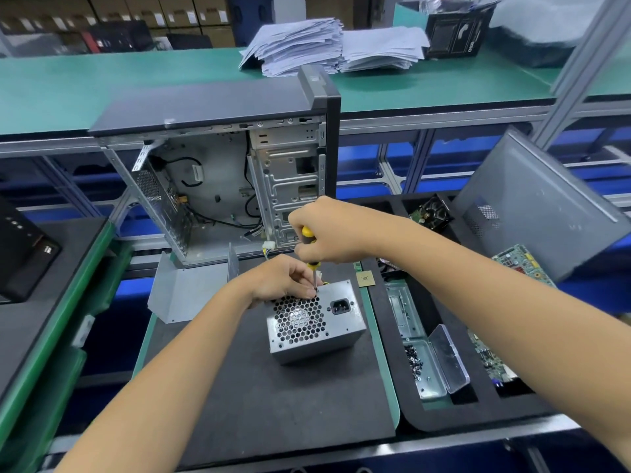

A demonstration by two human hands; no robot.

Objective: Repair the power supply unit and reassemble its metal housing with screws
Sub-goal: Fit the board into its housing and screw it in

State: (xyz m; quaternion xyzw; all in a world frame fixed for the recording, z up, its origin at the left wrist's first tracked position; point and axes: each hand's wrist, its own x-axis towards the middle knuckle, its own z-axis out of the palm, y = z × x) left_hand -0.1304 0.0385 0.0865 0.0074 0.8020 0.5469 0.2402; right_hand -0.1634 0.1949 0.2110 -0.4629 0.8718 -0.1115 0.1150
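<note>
The grey metal power supply unit point(345, 322) stands on a black mat point(273, 397), its honeycomb fan grille and black power socket facing up. My right hand point(324, 230) grips the yellow-and-black screwdriver point(309, 240), held nearly upright with its tip on the unit's top far edge, next to the grille. My left hand point(283, 278) rests at that same edge, its fingertips pinching the shaft near the tip; any screw there is hidden. A bent grey housing cover point(184, 295) lies to the left of the unit.
An open computer case point(218, 172) stands behind the mat. A clear plastic box of small screws point(430, 363) with its lid up sits in the black tray at the right, with circuit boards point(519, 264), a small chip point(365, 278) and a leaning grey side panel point(539, 206).
</note>
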